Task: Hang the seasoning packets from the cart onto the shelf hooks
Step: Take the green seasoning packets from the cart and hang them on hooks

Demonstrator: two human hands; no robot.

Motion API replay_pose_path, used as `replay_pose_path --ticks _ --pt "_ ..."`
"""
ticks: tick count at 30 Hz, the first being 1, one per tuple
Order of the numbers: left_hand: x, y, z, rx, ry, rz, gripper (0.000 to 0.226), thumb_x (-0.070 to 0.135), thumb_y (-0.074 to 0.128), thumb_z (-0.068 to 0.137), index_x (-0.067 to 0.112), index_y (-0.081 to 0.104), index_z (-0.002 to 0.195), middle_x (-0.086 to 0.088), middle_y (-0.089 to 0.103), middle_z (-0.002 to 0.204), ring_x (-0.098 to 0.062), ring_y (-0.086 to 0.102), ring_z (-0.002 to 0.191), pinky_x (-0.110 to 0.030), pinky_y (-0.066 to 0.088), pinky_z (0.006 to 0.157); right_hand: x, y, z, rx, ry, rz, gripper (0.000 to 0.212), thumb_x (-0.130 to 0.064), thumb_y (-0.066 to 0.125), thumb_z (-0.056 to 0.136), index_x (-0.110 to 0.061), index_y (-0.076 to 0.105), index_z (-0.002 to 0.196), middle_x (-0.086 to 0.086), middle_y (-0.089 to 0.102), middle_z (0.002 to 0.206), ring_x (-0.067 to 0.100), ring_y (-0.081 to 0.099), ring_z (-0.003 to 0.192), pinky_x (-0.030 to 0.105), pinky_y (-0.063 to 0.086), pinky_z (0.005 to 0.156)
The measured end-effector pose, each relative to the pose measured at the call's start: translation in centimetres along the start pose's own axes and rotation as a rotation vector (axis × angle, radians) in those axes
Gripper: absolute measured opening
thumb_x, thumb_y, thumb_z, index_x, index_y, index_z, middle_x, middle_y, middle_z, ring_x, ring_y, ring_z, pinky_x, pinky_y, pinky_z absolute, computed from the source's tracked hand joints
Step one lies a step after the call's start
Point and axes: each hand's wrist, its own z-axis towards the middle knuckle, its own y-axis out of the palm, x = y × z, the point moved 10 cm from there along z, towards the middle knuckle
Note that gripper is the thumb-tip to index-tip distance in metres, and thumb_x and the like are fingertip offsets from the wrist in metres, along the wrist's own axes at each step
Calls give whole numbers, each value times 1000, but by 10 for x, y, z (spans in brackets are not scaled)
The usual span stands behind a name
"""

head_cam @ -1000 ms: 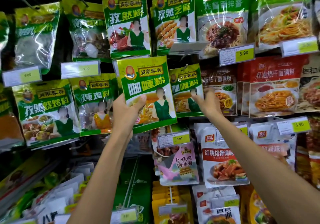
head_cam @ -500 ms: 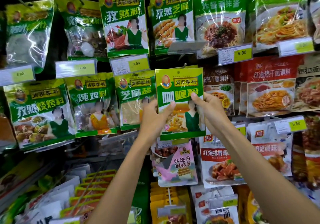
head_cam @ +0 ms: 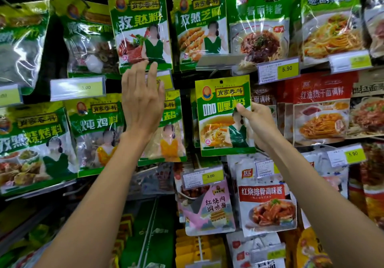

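Note:
A green and yellow curry powder packet (head_cam: 220, 110) is held upright in front of the shelf's middle row, below a tilted clear price tag holder (head_cam: 220, 61). My right hand (head_cam: 257, 126) pinches the packet at its right edge, thumb on the front. My left hand (head_cam: 143, 99) is raised with straight fingers, its fingertips at the bottom edge of the cumin powder packet (head_cam: 141, 29) in the top row, and it holds nothing. The packet's hang hole shows at its top; I cannot see the hook behind it.
Green seasoning packets (head_cam: 97, 132) hang in rows on the left, red and white sauce packets (head_cam: 266, 201) on the right. Price tags (head_cam: 278, 70) jut out from the hooks. Lower down, stacked packets (head_cam: 199, 247) fill the shelf. The cart is out of view.
My left hand has let go of the curry packet and risen up and left toward the top row. My right hand has carried the packet rightward and now holds it alone.

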Motion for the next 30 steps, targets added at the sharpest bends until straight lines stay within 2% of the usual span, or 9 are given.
replay_pose_path --ticks 7,9,14,17,20,23,25,27,30 --pt "-1 1 -3 25 -8 -13 39 23 41 100 -4 52 126 -24 58 119 -39 54 113 -47 36 105 8 3 13 13 45 41 27 -18 54 98 2 59 81 18 56 75 26 50 69 53 42 99" --pt "-1 1 -4 24 -2 -16 39 23 42 99 -4 53 125 -24 58 119 -39 54 113 -48 37 105 11 3 14 20 60 54 27 -17 54 98 2 60 80 19 57 76 25 50 70 52 42 99" --pt "-2 -1 -3 36 3 -38 38 22 44 99 -5 53 125 -24 57 121 -39 53 115 -48 37 106 18 7 14 5 79 49 41 -15 53 99 -5 56 59 10 57 61 22 53 72 43 40 98" --pt "-1 -1 -4 36 6 -37 38 21 44 99 -5 53 125 -24 57 121 -39 53 115 -48 37 105 23 5 21 45 83 32 41 -14 54 98 -6 57 58 10 60 65 21 57 77 39 40 91" --pt "0 -3 -4 45 19 -33 38 21 46 98 -5 53 124 -24 58 119 -39 55 113 -48 39 103 26 7 32 106 71 -41 32 -17 58 96 3 61 71 26 65 83 31 60 84 47 45 89" --pt "0 -4 -4 56 33 -39 38 20 48 97 -6 54 124 -24 59 117 -39 56 110 -49 41 101 33 6 43 202 73 -113 34 -23 63 93 11 65 91 30 65 91 22 54 73 34 40 71" --pt "1 -5 -4 57 43 -40 38 20 48 97 -6 54 124 -24 59 116 -39 56 110 -49 41 101 38 6 49 236 83 -157 39 -26 64 92 13 64 100 32 58 85 20 48 71 30 35 66" --pt "1 -4 -4 48 48 -41 38 20 47 97 -6 54 124 -24 59 117 -39 56 110 -49 41 101 42 6 53 257 82 -199 43 -28 64 92 13 64 105 28 49 79 19 43 74 30 30 67" --pt "1 -3 -4 16 42 -54 39 20 45 98 -6 52 126 -24 58 119 -39 54 113 -48 38 104 43 3 54 291 48 -233 39 -28 67 89 7 67 108 15 60 90 20 50 88 30 38 77"
